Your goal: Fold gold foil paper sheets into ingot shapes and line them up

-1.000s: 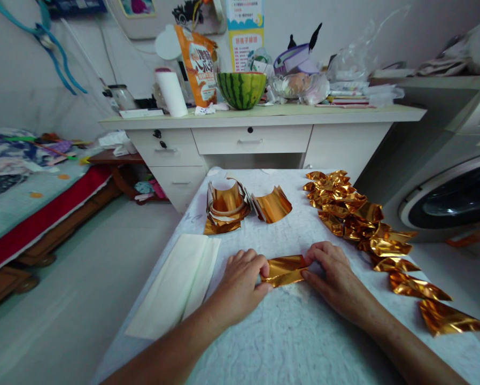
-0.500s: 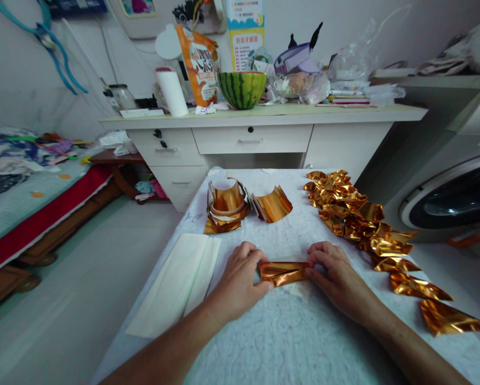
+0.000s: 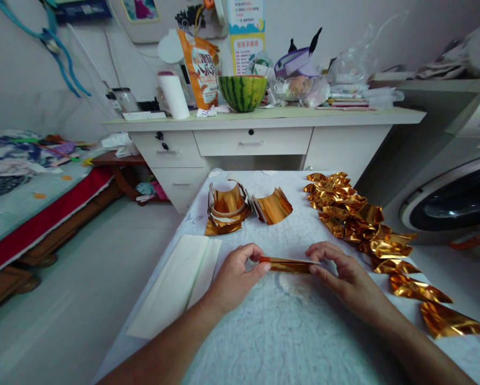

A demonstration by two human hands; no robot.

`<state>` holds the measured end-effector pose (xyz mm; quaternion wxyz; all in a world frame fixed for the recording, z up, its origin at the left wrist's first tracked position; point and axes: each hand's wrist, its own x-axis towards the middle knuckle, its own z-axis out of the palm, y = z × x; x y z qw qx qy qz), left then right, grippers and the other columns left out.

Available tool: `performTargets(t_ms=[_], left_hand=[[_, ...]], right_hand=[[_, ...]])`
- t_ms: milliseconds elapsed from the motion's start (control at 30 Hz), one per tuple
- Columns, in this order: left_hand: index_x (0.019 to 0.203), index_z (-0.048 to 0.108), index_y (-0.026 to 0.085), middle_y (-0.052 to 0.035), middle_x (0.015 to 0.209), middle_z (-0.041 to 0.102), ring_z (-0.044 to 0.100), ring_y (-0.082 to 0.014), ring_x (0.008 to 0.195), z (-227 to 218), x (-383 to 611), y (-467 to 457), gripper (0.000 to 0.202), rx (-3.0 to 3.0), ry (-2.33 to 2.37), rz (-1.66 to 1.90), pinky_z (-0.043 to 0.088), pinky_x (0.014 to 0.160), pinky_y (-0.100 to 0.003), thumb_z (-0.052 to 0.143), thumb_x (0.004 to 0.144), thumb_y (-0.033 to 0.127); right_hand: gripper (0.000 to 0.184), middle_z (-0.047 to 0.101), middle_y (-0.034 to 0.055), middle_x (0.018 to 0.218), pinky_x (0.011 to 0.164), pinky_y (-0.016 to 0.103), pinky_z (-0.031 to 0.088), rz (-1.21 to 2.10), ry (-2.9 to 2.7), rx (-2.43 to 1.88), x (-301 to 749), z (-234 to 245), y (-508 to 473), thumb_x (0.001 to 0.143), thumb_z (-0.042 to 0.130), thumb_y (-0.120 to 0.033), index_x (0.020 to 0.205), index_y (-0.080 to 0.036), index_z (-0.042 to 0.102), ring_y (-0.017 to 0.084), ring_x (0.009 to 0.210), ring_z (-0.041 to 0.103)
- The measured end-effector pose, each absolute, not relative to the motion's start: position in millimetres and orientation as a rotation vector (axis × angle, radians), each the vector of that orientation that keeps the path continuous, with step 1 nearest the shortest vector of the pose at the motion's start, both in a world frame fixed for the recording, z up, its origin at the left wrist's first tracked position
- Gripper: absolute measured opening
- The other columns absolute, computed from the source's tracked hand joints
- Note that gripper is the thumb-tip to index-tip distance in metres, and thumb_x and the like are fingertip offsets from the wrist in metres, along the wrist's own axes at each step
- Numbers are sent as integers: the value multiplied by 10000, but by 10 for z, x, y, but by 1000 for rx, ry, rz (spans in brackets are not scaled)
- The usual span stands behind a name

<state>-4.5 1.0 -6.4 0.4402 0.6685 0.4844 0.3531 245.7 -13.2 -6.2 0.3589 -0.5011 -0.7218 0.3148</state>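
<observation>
Between both hands is a narrow folded strip of gold foil paper point(image 3: 290, 265), held level just over the cloth-covered table point(image 3: 256, 331). My left hand point(image 3: 238, 275) pinches its left end between thumb and fingers. The right end is pinched by my right hand point(image 3: 338, 275) in the same way. Beyond them lie a curled stack of gold foil sheets point(image 3: 227, 206) and a smaller curved stack of gold foil sheets point(image 3: 275, 206). Folded gold foil pieces point(image 3: 368, 222) run in an overlapping row down the right side.
White paper sheets point(image 3: 176, 289) lie along the table's left edge. Behind the table stands a white desk point(image 3: 252, 139) with a watermelon half point(image 3: 242, 93) and an orange pouch point(image 3: 202, 69) on top. A washing machine point(image 3: 456, 171) stands at right, a bed point(image 3: 23, 208) at left.
The foil strip has become narrower and has lifted slightly, its front edge tilted. Both hands keep hold of its ends, and my left thumb has moved up onto the strip.
</observation>
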Motion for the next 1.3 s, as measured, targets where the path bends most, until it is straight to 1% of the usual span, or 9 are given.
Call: performTargets(t_ms=[233, 300, 400, 500, 567, 733, 967, 1167, 1300], left_hand=[[847, 550, 177, 2, 793, 590, 555, -147, 763, -118, -8, 31, 109, 1496, 1113, 943, 435, 727, -276, 571, 861, 284], [938, 534, 190, -14, 875, 607, 571, -167, 843, -121, 9, 14, 114, 1540, 1186, 1025, 449, 789, -305, 578, 857, 256], [1081, 494, 211, -51, 1073, 581, 533, -207, 1034, -79, 29, -57, 297, 1761, 1444, 1257, 410, 947, -375, 632, 818, 198], [1051, 533, 224, -55, 1063, 589, 514, -221, 1056, 5, 61, -168, 199, 2117, 1393, 1241, 411, 949, -391, 571, 869, 155], [1041, 575, 229, -46, 1011, 619, 531, -219, 996, 42, 102, -238, 167, 2300, 1210, 1092, 442, 893, -382, 533, 901, 149], [1194, 564, 181, -75, 1081, 622, 525, -246, 990, 17, 216, -307, 312, 2408, 1086, 909, 471, 868, -423, 552, 885, 137], [1152, 599, 174, -80, 1044, 648, 553, -245, 950, 10, 223, -297, 273, 2368, 1152, 879, 488, 829, -413, 596, 880, 194], [1073, 636, 171, -64, 947, 685, 590, -233, 883, -2, 201, -259, 286, 2256, 1185, 1038, 485, 772, -379, 686, 840, 329], [938, 657, 173, -40, 832, 683, 592, -217, 812, 0, 193, -242, 194, 2210, 1261, 1108, 465, 723, -345, 718, 805, 301]], right_hand=[[211, 602, 28, 894, 833, 339, 455, 987, -1808, -1218, 2414, 3, -153, 887, 579, -387, 744, -234, 605, 209, 894, 587], [259, 597, 26, 871, 808, 333, 458, 1005, -1774, -1215, 2412, -8, -150, 873, 590, -422, 702, -227, 591, 208, 867, 584], [318, 587, 20, 799, 721, 315, 459, 1065, -1670, -1242, 2407, -57, -140, 854, 598, -479, 678, -216, 566, 199, 787, 568], [315, 560, 1, 726, 654, 288, 434, 1150, -1565, -1264, 2380, -122, -139, 857, 604, -481, 706, -209, 555, 174, 715, 533], [294, 559, -3, 730, 662, 283, 425, 1184, -1531, -1245, 2345, -149, -149, 864, 611, -456, 718, -208, 551, 167, 721, 524], [220, 567, 15, 845, 781, 314, 429, 1205, -1552, -1132, 2234, -132, -194, 870, 630, -397, 761, -206, 616, 181, 830, 535], [102, 514, 12, 895, 763, 311, 425, 1240, -1566, -1071, 2173, -132, -229, 880, 613, -321, 898, -259, 692, 175, 852, 522], [282, 480, 8, 903, 779, 339, 425, 1229, -1708, -1040, 2166, -123, -291, 895, 555, -242, 1135, -351, 654, 185, 885, 509], [391, 485, 17, 930, 847, 382, 422, 1185, -1835, -1004, 2140, -73, -330, 897, 529, -211, 1242, -381, 597, 202, 950, 502]])
